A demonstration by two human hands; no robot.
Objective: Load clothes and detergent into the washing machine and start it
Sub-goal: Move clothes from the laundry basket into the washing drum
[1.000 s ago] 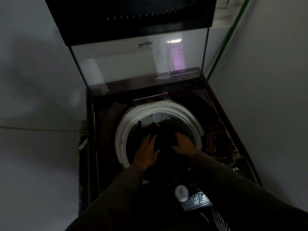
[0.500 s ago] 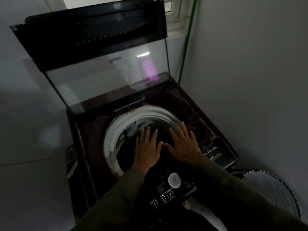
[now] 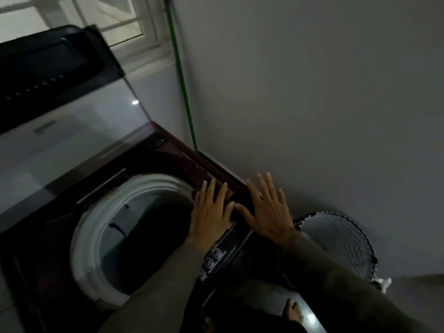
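The top-loading washing machine (image 3: 168, 162) stands with its glass lid (image 3: 60, 131) raised at the back. Its white drum rim (image 3: 91, 227) rings a dark opening, and I cannot make out the contents of the drum in the dim light. My left hand (image 3: 210, 216) hovers flat with spread fingers over the drum's right edge. My right hand (image 3: 268, 210) is flat and empty over the machine's right side, beside the wall. The control panel (image 3: 215, 257) with round buttons lies under my left wrist.
A round laundry basket (image 3: 336, 243) with a scalloped rim stands on the floor right of the machine. A green pipe (image 3: 183, 85) runs down the wall corner. The grey wall (image 3: 312, 92) is close on the right. My bare foot (image 3: 294, 311) shows below.
Both hands have come up out of the drum and moved right, toward the machine's right edge. My view has swung right, bringing the basket and wall into sight.
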